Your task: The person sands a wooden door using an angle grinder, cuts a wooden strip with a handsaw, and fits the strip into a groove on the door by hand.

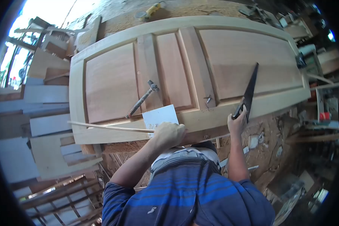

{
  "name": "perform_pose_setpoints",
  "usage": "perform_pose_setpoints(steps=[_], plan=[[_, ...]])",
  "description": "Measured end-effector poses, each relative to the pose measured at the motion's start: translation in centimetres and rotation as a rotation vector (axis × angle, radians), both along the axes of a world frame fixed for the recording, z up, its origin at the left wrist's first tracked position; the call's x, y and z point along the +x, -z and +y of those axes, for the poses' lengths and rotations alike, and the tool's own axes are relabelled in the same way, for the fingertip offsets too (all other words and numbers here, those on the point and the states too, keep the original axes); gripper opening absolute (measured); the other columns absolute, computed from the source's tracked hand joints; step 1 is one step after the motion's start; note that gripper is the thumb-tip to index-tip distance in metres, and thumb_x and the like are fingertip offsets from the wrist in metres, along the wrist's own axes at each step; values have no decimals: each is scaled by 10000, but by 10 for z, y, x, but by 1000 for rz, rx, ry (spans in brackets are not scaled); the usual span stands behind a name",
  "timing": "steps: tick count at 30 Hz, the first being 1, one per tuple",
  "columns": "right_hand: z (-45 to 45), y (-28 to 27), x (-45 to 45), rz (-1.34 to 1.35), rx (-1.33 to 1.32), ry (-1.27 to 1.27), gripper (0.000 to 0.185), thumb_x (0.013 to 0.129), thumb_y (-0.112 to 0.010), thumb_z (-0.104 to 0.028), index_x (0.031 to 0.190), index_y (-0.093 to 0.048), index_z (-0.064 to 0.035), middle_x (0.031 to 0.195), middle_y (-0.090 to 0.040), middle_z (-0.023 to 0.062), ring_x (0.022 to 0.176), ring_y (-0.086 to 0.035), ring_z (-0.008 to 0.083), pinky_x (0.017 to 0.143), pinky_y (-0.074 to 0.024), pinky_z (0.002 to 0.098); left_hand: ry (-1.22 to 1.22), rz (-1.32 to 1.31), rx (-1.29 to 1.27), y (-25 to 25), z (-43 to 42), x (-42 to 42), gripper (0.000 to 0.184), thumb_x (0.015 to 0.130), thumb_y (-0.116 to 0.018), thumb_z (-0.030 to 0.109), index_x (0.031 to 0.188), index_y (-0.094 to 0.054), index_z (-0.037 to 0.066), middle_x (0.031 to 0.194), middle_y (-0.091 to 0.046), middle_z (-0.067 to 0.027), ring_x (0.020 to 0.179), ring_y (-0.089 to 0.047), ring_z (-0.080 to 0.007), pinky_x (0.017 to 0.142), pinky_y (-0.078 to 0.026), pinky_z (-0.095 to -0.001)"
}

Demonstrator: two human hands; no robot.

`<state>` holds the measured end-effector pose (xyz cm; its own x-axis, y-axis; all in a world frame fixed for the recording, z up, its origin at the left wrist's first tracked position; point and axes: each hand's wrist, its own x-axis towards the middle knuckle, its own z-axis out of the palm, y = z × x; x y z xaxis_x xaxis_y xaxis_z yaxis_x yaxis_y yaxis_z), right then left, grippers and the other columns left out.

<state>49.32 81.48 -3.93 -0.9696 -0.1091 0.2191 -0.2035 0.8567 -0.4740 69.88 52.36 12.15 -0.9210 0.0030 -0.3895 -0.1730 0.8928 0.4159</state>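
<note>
My left hand point(169, 134) is closed around the end of a thin wood strip point(109, 127), which points left over the near edge of a panelled wooden door point(113, 81). A white board piece point(162, 115) lies on the door just beyond that hand, partly hidden by it. My right hand point(237, 122) grips the handle of a handsaw point(250, 88). The saw's dark blade slants up and away above the door's right panel. Left of the white piece, a hammer point(141, 101) rests on the door, head toward the far side.
A small metal piece point(208, 99) lies on the door's middle rail. Behind the door, a yellow power tool point(153, 9) sits amid sawdust. Boards point(45, 94) are stacked at the left. Wood scraps litter the floor point(269, 150) at the right.
</note>
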Motion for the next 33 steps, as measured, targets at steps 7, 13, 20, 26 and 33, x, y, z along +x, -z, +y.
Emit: perform_pose_setpoints(steps=[7, 13, 20, 26, 33], plan=[[-68, -61, -25, -196, -148, -544, 663, 856, -833, -311, 1427, -635, -38, 1275, -708, 207, 1204, -649, 381, 1116, -468, 506, 151, -49, -58, 20, 49, -45, 279, 985, -699, 293, 811, -833, 121, 791, -794, -130, 788, -801, -329, 691, -615, -465], [-216, -100, 27, -1167, -547, -1110, 525, 1072, -721, -252, 1487, -567, 31, 1194, -741, 162, 1063, -730, 216, 922, -606, 372, 226, 74, 5, 53, 72, -41, 179, 898, -720, 256, 843, -834, 129, 901, -822, -91, 898, -811, -283, 760, -622, -429], [-272, -57, 76, -1146, -690, -814, 411, 1128, -605, -142, 1489, -568, 50, 1033, -727, 94, 878, -696, 129, 744, -620, 307, 365, 511, 54, 65, 3, 13, 319, 911, -670, 250, 1167, -780, 95, 1248, -760, -158, 1262, -701, -309, 1184, -479, -473], [-315, -64, 60, -1088, -888, -416, 340, 1167, -516, -177, 1440, -592, 11, 1016, -725, 99, 818, -690, 145, 690, -610, 291, 205, 636, 157, 81, -87, 94, 722, 938, -735, 409, 1546, -568, 57, 1647, -506, -204, 1593, -408, -346, 1375, -210, -541], [-343, -47, 57, -1040, -829, -298, 318, 1156, -502, -129, 1435, -591, -5, 1105, -767, 162, 869, -752, 195, 705, -642, 331, 11, 202, 39, 113, -122, 94, 1197, 817, -839, 590, 1722, -270, 51, 1777, -232, -274, 1671, -193, -444, 1373, -97, -617]])
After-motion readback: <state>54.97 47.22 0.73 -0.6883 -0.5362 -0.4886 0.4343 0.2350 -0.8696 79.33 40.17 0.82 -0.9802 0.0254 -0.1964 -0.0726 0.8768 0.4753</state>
